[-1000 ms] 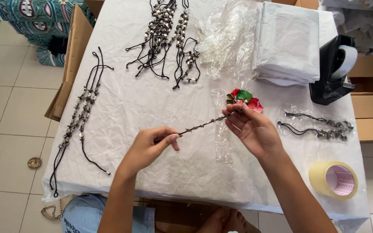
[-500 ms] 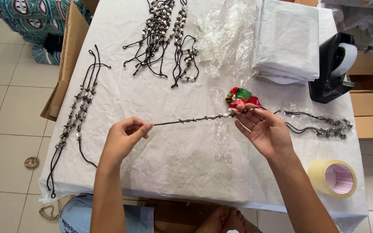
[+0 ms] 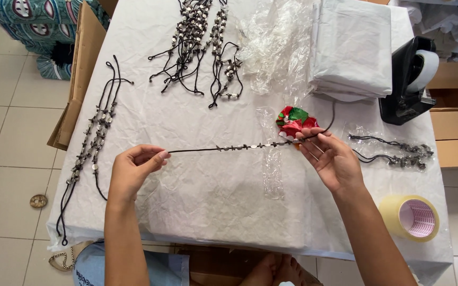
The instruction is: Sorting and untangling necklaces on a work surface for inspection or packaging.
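A: What do the hands have right now?

B: A beaded black cord necklace (image 3: pixel 239 146), pulled out nearly level over the white-covered table (image 3: pixel 197 201). The left hand (image 3: pixel 131 172) pinches the bare cord end between thumb and fingertips, at about nine o'clock from the beads. The right hand (image 3: pixel 331 159), at three o'clock, lies palm up with fingers loosely spread, and its fingertips pinch the other end just beside a red and green fabric piece (image 3: pixel 294 121).

A: Anything underneath?

B: A narrow clear plastic sleeve (image 3: pixel 273 159) lies flat below the cord's beaded stretch, running toward six o'clock.

A: How would you handle it well?

B: I'd judge even tension matters: grip the bare cord rather than the beads, and keep the loose tail curling toward one o'clock off the fabric. Other necklaces sit well apart: a pile (image 3: pixel 200 42) at twelve o'clock, a pair (image 3: pixel 91 143) at nine, bagged ones (image 3: pixel 393 151) at three, so tangling looks unlikely. The tape dispenser (image 3: pixel 409 79) and the tape roll (image 3: pixel 412 217) stay clear too.
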